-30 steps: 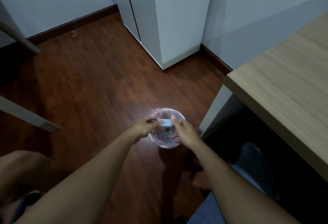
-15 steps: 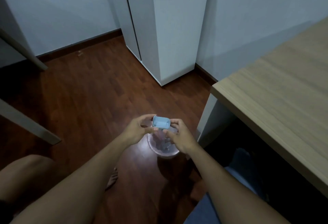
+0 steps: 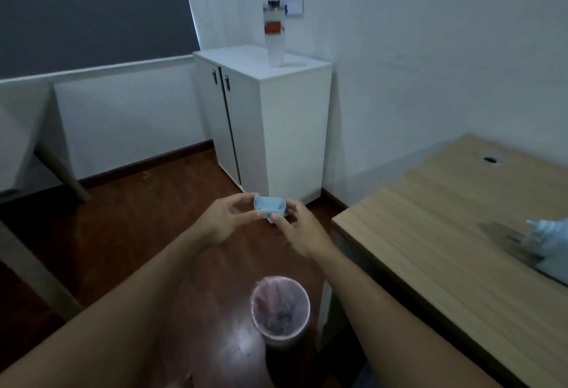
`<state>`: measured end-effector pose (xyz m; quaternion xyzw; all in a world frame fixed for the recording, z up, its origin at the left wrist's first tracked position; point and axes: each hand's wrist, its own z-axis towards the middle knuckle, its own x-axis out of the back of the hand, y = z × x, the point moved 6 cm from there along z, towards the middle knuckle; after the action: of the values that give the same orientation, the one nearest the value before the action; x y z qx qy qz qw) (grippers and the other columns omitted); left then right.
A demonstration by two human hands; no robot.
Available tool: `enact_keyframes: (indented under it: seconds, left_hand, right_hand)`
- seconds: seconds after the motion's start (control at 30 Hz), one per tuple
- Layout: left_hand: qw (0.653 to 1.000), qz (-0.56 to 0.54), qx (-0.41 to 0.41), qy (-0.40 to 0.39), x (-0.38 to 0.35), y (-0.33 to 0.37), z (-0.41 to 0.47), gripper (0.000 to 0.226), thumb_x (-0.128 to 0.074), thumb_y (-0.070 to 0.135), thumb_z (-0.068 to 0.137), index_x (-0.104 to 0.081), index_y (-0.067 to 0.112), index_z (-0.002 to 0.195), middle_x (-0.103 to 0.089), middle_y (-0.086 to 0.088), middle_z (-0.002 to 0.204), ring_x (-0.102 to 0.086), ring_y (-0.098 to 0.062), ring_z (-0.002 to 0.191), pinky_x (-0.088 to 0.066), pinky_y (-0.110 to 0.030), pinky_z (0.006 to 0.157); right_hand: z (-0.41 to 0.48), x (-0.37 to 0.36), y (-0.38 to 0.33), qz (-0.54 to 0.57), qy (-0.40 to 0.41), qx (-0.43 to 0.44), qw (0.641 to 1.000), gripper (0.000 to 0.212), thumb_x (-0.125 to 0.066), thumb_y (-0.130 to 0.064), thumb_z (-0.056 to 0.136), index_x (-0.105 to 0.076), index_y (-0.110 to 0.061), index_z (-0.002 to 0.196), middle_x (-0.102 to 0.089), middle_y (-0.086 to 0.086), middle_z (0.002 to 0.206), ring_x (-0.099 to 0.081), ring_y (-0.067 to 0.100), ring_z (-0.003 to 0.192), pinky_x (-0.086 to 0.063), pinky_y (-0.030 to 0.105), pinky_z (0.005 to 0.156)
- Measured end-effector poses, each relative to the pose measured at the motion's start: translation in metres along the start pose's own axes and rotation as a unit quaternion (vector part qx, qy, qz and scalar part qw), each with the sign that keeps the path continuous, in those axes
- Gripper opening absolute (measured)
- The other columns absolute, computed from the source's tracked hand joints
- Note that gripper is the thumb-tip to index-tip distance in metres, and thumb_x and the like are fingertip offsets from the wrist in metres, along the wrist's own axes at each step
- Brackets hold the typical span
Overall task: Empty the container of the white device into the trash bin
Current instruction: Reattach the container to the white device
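A small pale blue-white container (image 3: 269,205) is held in the air between both hands, its open side facing up towards me. My left hand (image 3: 227,218) pinches its left end and my right hand (image 3: 299,231) grips its right end and underside. The trash bin (image 3: 280,311), round with a pinkish liner and some debris inside, stands on the wooden floor below and nearer to me than the container. A blurred whitish object (image 3: 550,249) lies on the desk at the right edge; I cannot tell if it is the white device.
A wooden desk (image 3: 445,249) fills the right side, its corner close to my right hand. A white cabinet (image 3: 276,126) with a tall clear bottle (image 3: 274,34) on top stands against the wall ahead. Table legs (image 3: 40,280) cross the left.
Both hands have lifted the container up and away from the bin. My head has tilted upward, so the bin now sits low in view and the cabinet top and desk show.
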<state>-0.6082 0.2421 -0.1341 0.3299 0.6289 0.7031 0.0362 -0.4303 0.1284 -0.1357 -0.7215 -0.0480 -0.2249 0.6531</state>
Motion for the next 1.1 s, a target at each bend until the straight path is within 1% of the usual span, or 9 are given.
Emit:
enact_keyframes:
  seconds: [0.1,0.3,0.43,0.5,0.6,0.73,0.87,0.97,1.1]
  left_hand:
    - [0.999,0.013,-0.033,0.006,0.009,0.041,0.0,0.055,-0.093,0.036,0.09,-0.078,0.027,0.141,-0.086,0.009,0.122,-0.073,-0.011,0.097,-0.064,-0.045,0.103]
    - [0.994,0.042,-0.1,-0.016,-0.012,0.12,0.006,0.047,-0.09,0.052,0.089,-0.076,0.045,0.133,-0.082,0.024,0.119,-0.079,-0.028,0.116,-0.06,-0.041,0.109]
    - [0.99,0.031,-0.129,-0.047,-0.047,0.158,0.01,0.039,-0.084,0.034,0.1,-0.071,0.036,0.136,-0.082,0.017,0.12,-0.078,-0.035,0.107,-0.057,-0.01,0.084]
    - [0.988,0.026,-0.138,-0.058,-0.068,0.175,0.009,0.043,-0.086,0.034,0.098,-0.073,0.031,0.14,-0.081,0.012,0.124,-0.077,-0.038,0.11,-0.058,-0.008,0.083]
    - [0.984,0.025,-0.153,-0.087,-0.107,0.194,0.011,0.037,-0.087,0.046,0.093,-0.075,0.047,0.128,-0.082,0.018,0.123,-0.08,-0.028,0.109,-0.064,-0.032,0.102]
    - [0.974,0.03,-0.173,-0.143,-0.162,0.219,0.0,0.039,-0.082,0.045,0.098,-0.07,0.043,0.135,-0.077,0.014,0.129,-0.077,0.0,0.104,-0.059,-0.01,0.081]
    - [0.967,0.043,-0.171,-0.186,-0.211,0.231,-0.005,0.032,-0.086,0.054,0.093,-0.073,0.053,0.123,-0.082,0.0,0.126,-0.078,-0.023,0.117,-0.065,-0.04,0.104]
    - [0.959,0.045,-0.17,-0.222,-0.246,0.236,-0.008,0.049,-0.088,0.047,0.095,-0.075,0.036,0.14,-0.085,-0.003,0.119,-0.082,-0.016,0.104,-0.068,-0.032,0.094]
    - [0.951,0.044,-0.149,-0.267,-0.288,0.232,-0.014,0.034,-0.089,0.029,0.097,-0.072,0.034,0.127,-0.088,0.021,0.095,-0.08,0.008,0.083,-0.061,-0.012,0.071]
  right_hand:
    - [-0.004,0.025,-0.033,-0.01,0.011,0.024,1.0,0.061,-0.07,-0.049,0.107,-0.052,-0.023,0.159,-0.063,-0.004,0.157,-0.076,0.022,0.125,-0.065,0.058,0.104]
    - [-0.035,0.096,-0.08,-0.039,0.044,0.048,0.997,0.055,-0.065,-0.049,0.11,-0.051,-0.025,0.158,-0.061,-0.017,0.149,-0.08,0.013,0.109,-0.065,0.045,0.102]
    - [-0.056,0.15,-0.091,-0.131,0.076,0.059,0.987,0.063,-0.062,-0.057,0.108,-0.052,-0.024,0.16,-0.061,-0.004,0.16,-0.07,0.019,0.13,-0.061,0.051,0.111]
    - [-0.071,0.181,-0.094,-0.158,0.094,0.051,0.982,0.065,-0.062,-0.055,0.109,-0.051,-0.021,0.163,-0.059,0.0,0.162,-0.066,0.021,0.137,-0.06,0.047,0.114]
    - [-0.097,0.233,-0.094,-0.186,0.128,0.046,0.973,0.059,-0.064,-0.046,0.111,-0.056,-0.014,0.161,-0.062,0.003,0.16,-0.065,0.019,0.137,-0.053,0.033,0.112]
    - [-0.13,0.295,-0.08,-0.195,0.18,0.032,0.964,0.048,-0.065,-0.039,0.112,-0.064,-0.015,0.153,-0.069,0.001,0.15,-0.066,0.013,0.124,-0.052,0.031,0.111]
    - [-0.166,0.346,-0.059,-0.268,0.238,0.007,0.934,0.046,-0.067,-0.045,0.109,-0.069,-0.021,0.148,-0.068,-0.002,0.152,-0.057,0.019,0.148,-0.044,0.037,0.123]
    - [-0.191,0.375,-0.039,-0.31,0.257,-0.036,0.914,0.062,-0.07,-0.066,0.097,-0.066,-0.03,0.149,-0.06,-0.001,0.156,-0.044,0.024,0.157,-0.037,0.049,0.13]
    - [-0.212,0.398,-0.007,-0.3,0.252,-0.105,0.914,0.116,-0.07,-0.099,0.064,-0.054,-0.034,0.159,-0.049,0.003,0.167,-0.038,0.026,0.161,-0.039,0.055,0.13]
